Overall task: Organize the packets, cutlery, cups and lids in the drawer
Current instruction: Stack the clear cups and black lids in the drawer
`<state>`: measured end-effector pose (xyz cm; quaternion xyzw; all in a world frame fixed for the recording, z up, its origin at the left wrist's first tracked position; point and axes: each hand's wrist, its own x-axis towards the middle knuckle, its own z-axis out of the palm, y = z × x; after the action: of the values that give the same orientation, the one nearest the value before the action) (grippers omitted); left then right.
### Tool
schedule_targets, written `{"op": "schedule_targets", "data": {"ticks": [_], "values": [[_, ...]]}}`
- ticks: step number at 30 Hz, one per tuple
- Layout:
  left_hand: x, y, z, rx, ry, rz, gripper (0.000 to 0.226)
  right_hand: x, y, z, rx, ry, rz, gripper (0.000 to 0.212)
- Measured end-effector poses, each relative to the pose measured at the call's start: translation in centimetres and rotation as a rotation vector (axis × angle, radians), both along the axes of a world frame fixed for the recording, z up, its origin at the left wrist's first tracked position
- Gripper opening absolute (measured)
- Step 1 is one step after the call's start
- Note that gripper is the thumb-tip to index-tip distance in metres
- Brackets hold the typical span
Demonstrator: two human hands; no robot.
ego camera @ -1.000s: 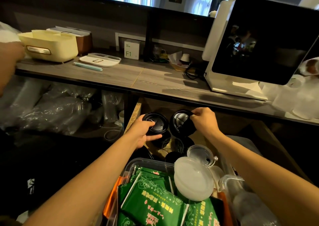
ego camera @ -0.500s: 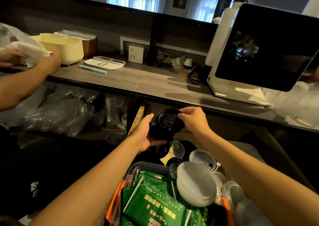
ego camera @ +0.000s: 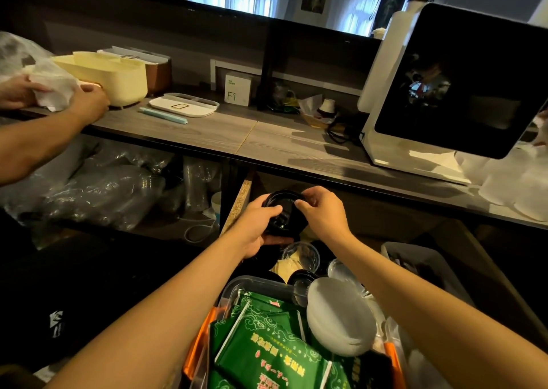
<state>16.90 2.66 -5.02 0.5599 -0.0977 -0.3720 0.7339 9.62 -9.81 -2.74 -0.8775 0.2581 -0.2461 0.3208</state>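
Now: my left hand (ego camera: pixel 258 225) and right hand (ego camera: pixel 321 210) both grip the black cup lids (ego camera: pixel 283 213), held above the back of the open drawer (ego camera: pixel 427 258). Best to align rims squarely so they nest, then set the stack down flat.

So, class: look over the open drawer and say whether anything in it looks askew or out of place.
Yes. The green packets lie tilted and overlapping in their clear bin, not stacked flat. Behind them, clear lids sit loose and jumbled. Both hands, left and right, hold black lids above the drawer.
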Motion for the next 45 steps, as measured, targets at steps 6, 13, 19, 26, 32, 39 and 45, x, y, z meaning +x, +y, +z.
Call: {"op": "schedule_targets", "data": {"ticks": [6,13,19,26,32,39,45], "values": [[0.0,0.4,0.0,-0.064,-0.213,0.168,0.026,0.5,0.7,-0.4,0.468,-0.052,0.243,0.034],[0.4,0.8,0.1,-0.175,-0.368,0.451,0.033,1.8,-3.5,-2.4,0.671,0.063,0.024,0.039],[1.0,0.5,-0.3,-0.116,-0.289,0.424,0.034,3.1,-4.1,-5.1,0.287,0.505,0.151,0.053],[1.2,0.3,-0.4,-0.132,-0.273,0.430,0.037,5.3,-3.9,-7.6,0.036,0.786,0.257,0.041],[1.1,0.3,-0.2,-0.115,-0.291,0.428,0.042,5.0,-3.7,-7.1,0.063,0.615,0.151,0.032],[0.5,0.7,0.0,-0.119,-0.278,0.372,0.032,2.7,-5.9,-3.8,0.058,0.202,-0.033,0.008],[-0.1,0.7,0.4,-0.077,-0.266,0.321,0.031,-0.3,-7.0,0.1,0.117,0.006,-0.114,0.005]]}}
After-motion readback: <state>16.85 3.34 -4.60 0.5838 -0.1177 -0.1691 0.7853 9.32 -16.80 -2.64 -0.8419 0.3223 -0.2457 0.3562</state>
